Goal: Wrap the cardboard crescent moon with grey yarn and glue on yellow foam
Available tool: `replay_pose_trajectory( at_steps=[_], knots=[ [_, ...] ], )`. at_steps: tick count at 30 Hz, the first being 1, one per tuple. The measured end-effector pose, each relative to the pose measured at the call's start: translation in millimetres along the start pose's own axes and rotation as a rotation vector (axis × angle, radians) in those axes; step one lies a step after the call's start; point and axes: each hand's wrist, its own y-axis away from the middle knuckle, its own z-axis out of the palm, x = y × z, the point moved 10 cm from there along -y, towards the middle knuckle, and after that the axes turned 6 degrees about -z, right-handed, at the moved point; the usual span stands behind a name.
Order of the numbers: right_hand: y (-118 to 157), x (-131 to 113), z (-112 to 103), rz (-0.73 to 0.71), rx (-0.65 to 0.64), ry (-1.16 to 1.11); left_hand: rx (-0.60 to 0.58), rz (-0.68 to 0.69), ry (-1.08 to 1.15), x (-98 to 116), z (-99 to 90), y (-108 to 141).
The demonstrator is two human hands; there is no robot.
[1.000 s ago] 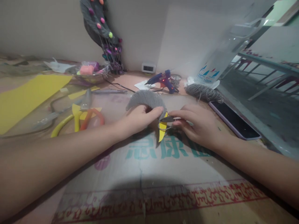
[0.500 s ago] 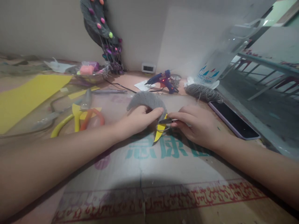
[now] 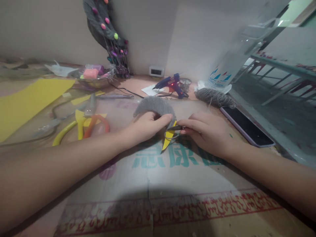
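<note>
A yellow crescent-shaped piece wrapped mostly in grey yarn [image 3: 158, 106] is pinched in my left hand [image 3: 148, 126], thumb on top. Its bare yellow tip [image 3: 167, 142] points down toward me, with a loose loop of yarn around it. From the right, my right hand [image 3: 207, 131] grips a small dark pointed metal tool [image 3: 174, 128] between thumb and fingers. The tool's point lies over the yellow tip, where the wrapping ends. Its exact kind is unclear, since the hand covers the rest.
Orange-handled [image 3: 96, 125] and yellow-handled [image 3: 65, 131] tools lie left, near yellow sheet [image 3: 37, 98]. Behind are a lit glue gun [image 3: 170, 84], a bowl [image 3: 96, 80] and a decorated grey hanging [image 3: 98, 29]. To the right are a yarn skein [image 3: 214, 97], a phone [image 3: 247, 126] and a clear jug [image 3: 227, 62].
Both hands and the crescent stay almost in place. The dark tool's tip has shifted very slightly, and the view has moved a little.
</note>
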Motion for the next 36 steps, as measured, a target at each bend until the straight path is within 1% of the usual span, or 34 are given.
replay_pose_trajectory(
  at_steps=[5, 10, 15, 26, 31, 36],
  knots=[
    [1, 4, 1, 0.044, -0.037, -0.034, 0.019, 0.010, -0.012, 1, -2.4, 1],
    [2, 8, 0, 0.073, -0.033, -0.090, -0.012, -0.008, -0.005, -1, 1.3, 0],
    [0, 5, 3, 0.056, -0.068, -0.092, 0.009, 0.024, 0.002, 0, -1.0, 0],
    [-1, -2, 2, 0.016, -0.037, -0.041, 0.011, -0.041, 0.017, -6, 0.7, -1],
    [-2, -5, 0, -0.012, -0.039, 0.000, 0.003, -0.001, 0.008, -2, 1.4, -1],
    [-2, -5, 1, -0.029, -0.032, 0.001, -0.013, -0.065, -0.023, -6, 2.9, -1]
  ],
)
